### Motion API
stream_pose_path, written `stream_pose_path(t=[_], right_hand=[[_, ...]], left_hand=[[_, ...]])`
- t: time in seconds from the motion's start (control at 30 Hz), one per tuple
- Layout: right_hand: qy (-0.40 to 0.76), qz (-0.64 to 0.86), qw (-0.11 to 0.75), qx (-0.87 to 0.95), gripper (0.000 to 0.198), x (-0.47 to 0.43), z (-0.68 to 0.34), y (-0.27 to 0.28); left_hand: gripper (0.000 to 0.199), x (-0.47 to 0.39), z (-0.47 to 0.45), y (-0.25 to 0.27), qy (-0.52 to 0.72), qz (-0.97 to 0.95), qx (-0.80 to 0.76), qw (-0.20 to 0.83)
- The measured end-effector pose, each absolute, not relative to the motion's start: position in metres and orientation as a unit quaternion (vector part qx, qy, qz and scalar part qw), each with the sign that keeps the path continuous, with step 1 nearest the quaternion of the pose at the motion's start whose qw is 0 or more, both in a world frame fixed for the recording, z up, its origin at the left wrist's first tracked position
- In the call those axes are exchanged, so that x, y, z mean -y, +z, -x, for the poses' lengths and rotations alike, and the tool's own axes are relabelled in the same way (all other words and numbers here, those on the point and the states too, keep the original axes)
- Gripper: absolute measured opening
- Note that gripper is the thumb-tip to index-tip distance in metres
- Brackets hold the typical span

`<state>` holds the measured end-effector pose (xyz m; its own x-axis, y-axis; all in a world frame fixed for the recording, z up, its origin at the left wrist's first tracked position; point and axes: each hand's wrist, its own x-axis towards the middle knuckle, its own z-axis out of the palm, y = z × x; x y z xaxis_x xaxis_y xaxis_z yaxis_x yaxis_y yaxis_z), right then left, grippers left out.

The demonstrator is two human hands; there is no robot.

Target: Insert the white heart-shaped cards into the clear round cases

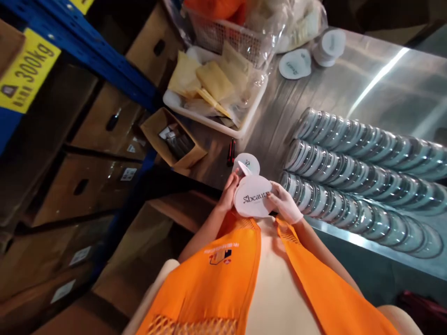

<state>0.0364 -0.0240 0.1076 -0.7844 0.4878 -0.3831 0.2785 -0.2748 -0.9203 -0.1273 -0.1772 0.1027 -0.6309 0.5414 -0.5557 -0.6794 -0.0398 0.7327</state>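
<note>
- Nearest: orange vest [206, 288], smooth cloth with open mesh at its lower edge, over a beige garment [284, 288].
- Left hand [228, 193]: uncovered, fingers part-curled at the left rim of the printed white disc [253, 197]; how firmly it grips, cannot tell.
- Right hand [284, 202]: in what looks like a thin white glove; thumb on the face, fingers at the right edge, closed on the disc.
- Key relation: disc sits between the 2 hands, just beyond the vest, face up; near-round, matt, its "Sbeauty" lettering running left to right. 1 sheet or several, cannot tell.
- Just beyond: a thin white piece [244, 168], seen edge-on by the left fingers, and a 2nd white disc [250, 160] with a small dark mark.
- Right: 3 rows of clear round cases [366, 177], glossy, standing on edge, long axes running off right; right hand is nearer to them.
- Left, farther: red-and-black cutter [231, 152], open cardboard box [188, 158], white plastic tray [249, 120] of yellowish packets [214, 80].
- Far: on the brushed-metal table [279, 102], a tabbed white disc [295, 64] beside a disc stack [328, 49].
</note>
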Motion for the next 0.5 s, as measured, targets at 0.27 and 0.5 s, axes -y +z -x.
stream_pose_path(t=[0.27,0.5], right_hand=[[0.823,0.424,0.093,0.366,0.062,0.047,-0.045,0.057],[0.840,0.388,0.093,0.367,0.067,0.044,-0.077,0.090]], left_hand=[[0.058,0.131,0.134,0.070,0.600,0.037,-0.742,0.297],[0.081,0.042,0.211,0.062,0.344,-0.433,-0.799,0.237]])
